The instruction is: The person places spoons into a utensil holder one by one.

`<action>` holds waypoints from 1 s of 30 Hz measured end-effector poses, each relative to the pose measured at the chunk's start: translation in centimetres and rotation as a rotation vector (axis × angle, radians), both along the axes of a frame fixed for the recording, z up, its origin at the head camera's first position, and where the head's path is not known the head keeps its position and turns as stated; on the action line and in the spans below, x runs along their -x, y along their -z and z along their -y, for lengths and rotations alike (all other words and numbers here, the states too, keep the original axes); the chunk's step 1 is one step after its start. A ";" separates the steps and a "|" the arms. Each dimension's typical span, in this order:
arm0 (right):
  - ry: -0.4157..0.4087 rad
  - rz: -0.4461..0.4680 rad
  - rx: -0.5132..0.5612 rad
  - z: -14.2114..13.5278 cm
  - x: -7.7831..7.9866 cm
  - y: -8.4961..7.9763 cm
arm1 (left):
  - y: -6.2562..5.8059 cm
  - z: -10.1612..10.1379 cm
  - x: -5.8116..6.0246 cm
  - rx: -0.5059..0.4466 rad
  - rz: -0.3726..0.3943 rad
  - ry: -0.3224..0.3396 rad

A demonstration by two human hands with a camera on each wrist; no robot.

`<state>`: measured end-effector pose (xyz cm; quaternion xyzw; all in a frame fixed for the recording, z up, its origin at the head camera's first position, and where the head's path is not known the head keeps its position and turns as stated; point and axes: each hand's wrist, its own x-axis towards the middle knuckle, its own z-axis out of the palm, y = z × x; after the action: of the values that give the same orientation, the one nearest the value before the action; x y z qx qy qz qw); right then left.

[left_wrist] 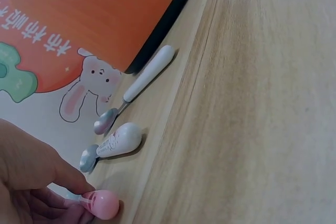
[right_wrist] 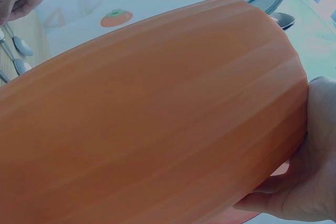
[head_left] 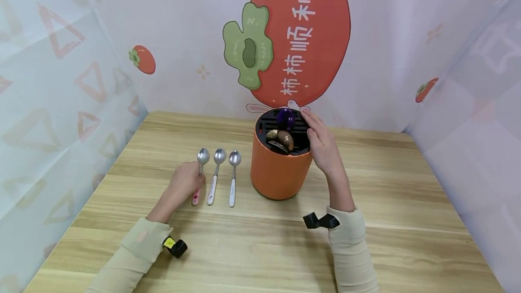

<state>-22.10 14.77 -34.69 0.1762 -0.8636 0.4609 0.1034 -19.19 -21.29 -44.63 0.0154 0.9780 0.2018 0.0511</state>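
Observation:
My left hand [head_left: 188,179] pinches the handle of a spoon with a pink handle end [left_wrist: 106,204], its metal bowl pointing away toward the wall. Beside it lie a white spoon with a printed handle [head_left: 212,190] and a plainer white-handled spoon [head_left: 232,192], in a row on the table. My right hand [head_left: 323,144] rests against the right side of the round orange utensil holder [head_left: 279,177], fingers extended along its rim. Several spoons stand in its slotted black top, bowls up: a dark purple one [head_left: 286,120] and bronze-toned ones [head_left: 286,140].
The wooden table [head_left: 260,248] meets a printed backdrop [head_left: 378,58] behind the holder, with patterned side walls at left and right. Each sleeve carries a small black wrist camera, one at the left cuff [head_left: 177,248] and one at the right cuff [head_left: 321,221].

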 end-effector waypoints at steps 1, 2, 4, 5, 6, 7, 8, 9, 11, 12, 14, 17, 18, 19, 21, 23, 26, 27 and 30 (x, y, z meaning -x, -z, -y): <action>0.001 0.001 0.001 0.0 0.0 0.0 | 0.0 0.0 0.0 0.000 0.002 -0.003; 0.002 0.002 0.002 0.0 0.0 0.0 | 0.0 0.1 0.0 0.000 0.000 -0.001; 0.002 0.006 0.003 0.0 -0.1 0.0 | 0.0 0.1 0.0 0.000 -0.007 0.003; 0.001 0.006 0.002 0.0 -0.1 0.0 | -0.1 0.1 -0.1 -0.004 -0.005 0.002; 0.001 0.006 0.002 0.0 -0.1 0.0 | -0.1 0.1 -0.1 -0.005 -0.009 0.003; 0.001 0.008 0.001 0.0 -0.1 0.0 | -0.2 0.1 -0.2 -0.007 -0.016 0.004; 0.000 0.009 0.001 0.0 -0.1 0.0 | -0.3 0.1 -0.2 -0.012 -0.022 0.003; -0.001 0.010 0.001 0.0 -0.1 0.0 | -0.4 0.1 -0.3 -0.017 -0.026 0.002; 0.000 0.010 -0.001 0.0 -0.1 0.0 | -0.6 0.1 -0.3 -0.020 -0.044 0.001; 0.000 0.012 -0.001 0.0 -0.2 -0.1 | -0.7 0.1 -0.3 -0.019 -0.059 0.002; 0.001 0.014 -0.003 0.0 -0.2 -0.2 | -0.9 0.1 -0.4 -0.025 -0.075 0.000; 0.000 0.012 -0.002 0.0 -0.2 -0.3 | -1.3 -0.2 -0.5 -0.034 -0.092 -0.004; 0.001 0.011 -0.002 -0.1 -0.2 -0.3 | -1.5 -0.2 -0.6 -0.044 -0.096 -0.002; 0.001 0.011 -0.002 -0.1 -0.2 -0.3 | -1.6 -0.4 -0.6 -0.048 -0.103 -0.001; 0.002 0.010 -0.002 0.0 -0.2 -0.3 | -1.9 -0.6 -0.8 -0.059 -0.122 0.005; 0.002 0.010 -0.003 0.0 -0.2 -0.2 | -2.1 -0.9 -1.0 -0.071 -0.150 0.013; 0.001 0.010 -0.001 0.0 -0.2 -0.2 | -2.5 -1.4 -1.3 -0.088 -0.203 0.026; 0.000 0.010 0.000 0.0 -0.2 -0.2 | -2.6 -1.5 -1.3 -0.095 -0.222 0.031; -0.001 0.010 0.005 0.0 -0.2 -0.2 | -3.1 -2.0 -1.6 -0.108 -0.278 0.043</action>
<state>-21.87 14.78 -34.47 0.1739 -0.8629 0.4640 0.0994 -17.62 -19.33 -41.54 0.0671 0.9628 0.2488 -0.0812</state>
